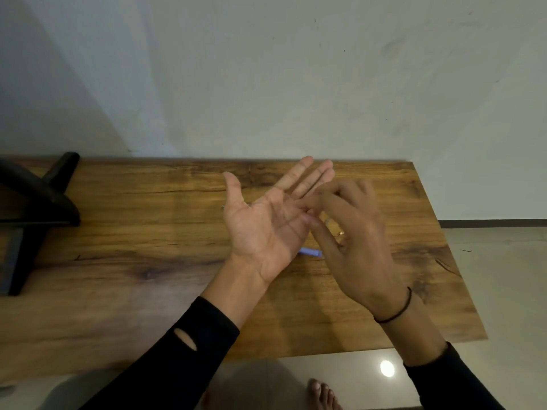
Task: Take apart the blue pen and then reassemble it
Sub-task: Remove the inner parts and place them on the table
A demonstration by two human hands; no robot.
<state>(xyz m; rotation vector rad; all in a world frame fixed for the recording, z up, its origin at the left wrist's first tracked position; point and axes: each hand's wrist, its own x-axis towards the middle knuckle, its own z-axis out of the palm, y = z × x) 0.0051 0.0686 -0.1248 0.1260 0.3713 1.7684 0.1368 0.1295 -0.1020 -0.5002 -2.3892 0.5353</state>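
Note:
My left hand (266, 220) is held palm up above the table with its fingers spread, and nothing shows on the palm. My right hand (352, 235) is motion-blurred, its thumb and forefinger pinched together at the base of the left fingers; whether they hold anything is hidden. A pale blue pen piece (311, 251) lies on the table, half covered by the left hand. A thin tip (223, 206) pokes out from behind the left thumb. Small pale bits (329, 222) lie on the table between the hands, too blurred to name.
The wooden table (133, 247) ends at a right edge near the right wrist and a front edge below the forearms. A black stand (35, 199) sits on its far left. A wall rises behind. A bare foot (322, 395) rests on the tiled floor.

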